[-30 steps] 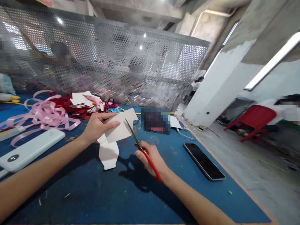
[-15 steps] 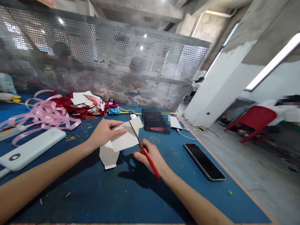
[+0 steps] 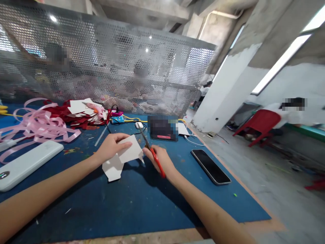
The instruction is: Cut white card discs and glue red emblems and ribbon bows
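My left hand [image 3: 110, 148] pinches a piece of white card [image 3: 130, 153] just above the blue table top [image 3: 122, 203], thumb on top. A folded flap of the same card [image 3: 112, 168] hangs down to the table. My right hand [image 3: 158, 160] is closed round red-handled scissors [image 3: 151, 152], whose blades point up and away along the card's right edge. The two hands are almost touching across the card.
A black phone [image 3: 210, 166] lies to the right near the table's edge. A white power bank [image 3: 27, 163] lies at the left, with pink ribbon [image 3: 38, 125] and a heap of red and white scraps [image 3: 78, 112] behind it. A perforated metal screen [image 3: 114, 67] closes the back; people sit beyond it.
The card has grown smaller and come lower, close to the table. My right hand with the scissors has moved up and left to the card's edge. The view has tilted down.
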`<state>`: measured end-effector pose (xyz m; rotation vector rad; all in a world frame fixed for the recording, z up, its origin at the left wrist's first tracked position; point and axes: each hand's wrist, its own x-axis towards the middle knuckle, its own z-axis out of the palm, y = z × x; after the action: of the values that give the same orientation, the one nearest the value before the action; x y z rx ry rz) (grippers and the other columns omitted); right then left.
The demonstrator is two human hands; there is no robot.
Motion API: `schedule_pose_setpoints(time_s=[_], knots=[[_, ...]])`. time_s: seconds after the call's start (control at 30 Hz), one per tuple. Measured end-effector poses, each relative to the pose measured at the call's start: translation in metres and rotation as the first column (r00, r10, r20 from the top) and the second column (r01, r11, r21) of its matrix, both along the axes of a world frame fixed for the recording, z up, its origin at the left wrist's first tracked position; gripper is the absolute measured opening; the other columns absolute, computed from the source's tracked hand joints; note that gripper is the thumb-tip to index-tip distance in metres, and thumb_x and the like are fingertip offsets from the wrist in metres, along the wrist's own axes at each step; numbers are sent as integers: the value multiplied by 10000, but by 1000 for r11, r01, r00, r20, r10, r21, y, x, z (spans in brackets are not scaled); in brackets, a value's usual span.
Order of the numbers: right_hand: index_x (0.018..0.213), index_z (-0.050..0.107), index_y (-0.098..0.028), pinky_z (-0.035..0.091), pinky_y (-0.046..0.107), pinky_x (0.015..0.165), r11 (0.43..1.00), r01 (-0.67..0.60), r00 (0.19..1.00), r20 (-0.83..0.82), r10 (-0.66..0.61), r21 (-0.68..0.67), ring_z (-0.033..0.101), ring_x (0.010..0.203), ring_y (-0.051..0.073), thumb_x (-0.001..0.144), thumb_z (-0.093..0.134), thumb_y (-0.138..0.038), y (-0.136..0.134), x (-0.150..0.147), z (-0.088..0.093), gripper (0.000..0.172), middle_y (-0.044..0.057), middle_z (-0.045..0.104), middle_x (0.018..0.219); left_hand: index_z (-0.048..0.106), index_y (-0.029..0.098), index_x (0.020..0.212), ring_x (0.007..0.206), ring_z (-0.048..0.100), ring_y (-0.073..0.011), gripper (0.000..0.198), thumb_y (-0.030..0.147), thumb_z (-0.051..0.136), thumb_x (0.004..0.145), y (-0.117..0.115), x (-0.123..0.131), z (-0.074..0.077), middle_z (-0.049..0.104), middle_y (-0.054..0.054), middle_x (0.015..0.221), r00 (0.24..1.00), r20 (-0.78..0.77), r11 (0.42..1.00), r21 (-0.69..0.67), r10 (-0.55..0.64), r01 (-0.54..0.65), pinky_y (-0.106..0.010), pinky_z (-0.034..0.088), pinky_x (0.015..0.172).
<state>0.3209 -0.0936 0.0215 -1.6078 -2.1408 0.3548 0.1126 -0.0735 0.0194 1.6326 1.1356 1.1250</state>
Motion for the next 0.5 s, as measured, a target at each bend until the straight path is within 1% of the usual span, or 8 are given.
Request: schedule_pose_setpoints(time_s=[0.07,0.13,0.17,0.23,0.3,0.37,0.43,0.5], knots=[[661,519,-192,345,233,536,996,93,990,104,-93,0,550,612,161,843,287,-622,6,7,6,521,44,602,650,666,139,894,688,631,-174,369,387,702,623,6,1,-17,711,-54,834,994,98,996,-81,47,-39,-231,466,593],[730,567,-195,377,253,568,981,192,953,241,-186,-1,595,684,200,818,291,-662,7,13,14,549,73,638,725,649,130,873,623,620,-168,371,375,715,602,11,2,-33,703,-58,776,978,191,983,-176,83,-50,-233,455,547],[773,586,-192,394,264,590,972,234,926,305,-223,1,611,727,220,811,326,-655,7,15,17,532,89,649,765,641,129,875,599,614,-166,379,375,719,597,13,3,-39,698,-57,758,966,237,977,-205,101,-52,-235,449,529],[868,604,-159,418,292,642,953,304,875,392,-283,9,626,808,258,832,399,-557,5,18,21,449,138,656,839,630,132,888,576,607,-165,398,374,727,587,14,4,-47,689,-50,739,945,307,971,-235,112,-39,-239,441,513],[945,600,-100,428,330,685,934,358,843,424,-330,17,624,865,290,858,430,-402,5,18,22,357,197,648,885,627,133,893,573,605,-163,414,372,740,574,13,5,-50,683,-41,729,931,344,973,-228,121,-42,-241,440,516],[957,602,-61,433,346,695,922,387,831,431,-353,8,623,881,303,836,481,-324,8,18,20,313,232,640,896,627,130,892,568,601,-158,423,374,747,568,12,5,-50,677,-36,723,922,364,976,-211,133,-57,-242,441,520],[894,629,-78,441,318,669,930,364,849,426,-313,-42,634,838,282,764,586,-358,12,22,19,311,204,654,863,625,126,891,565,595,-152,421,374,746,573,12,5,-50,673,-36,723,919,369,977,-203,138,-65,-239,439,516],[825,648,-125,441,266,632,944,316,881,401,-252,-101,641,764,230,676,666,-430,15,33,23,340,131,670,807,621,122,893,570,593,-148,419,371,745,579,11,4,-49,671,-39,726,920,368,978,-201,134,-62,-234,438,513]])
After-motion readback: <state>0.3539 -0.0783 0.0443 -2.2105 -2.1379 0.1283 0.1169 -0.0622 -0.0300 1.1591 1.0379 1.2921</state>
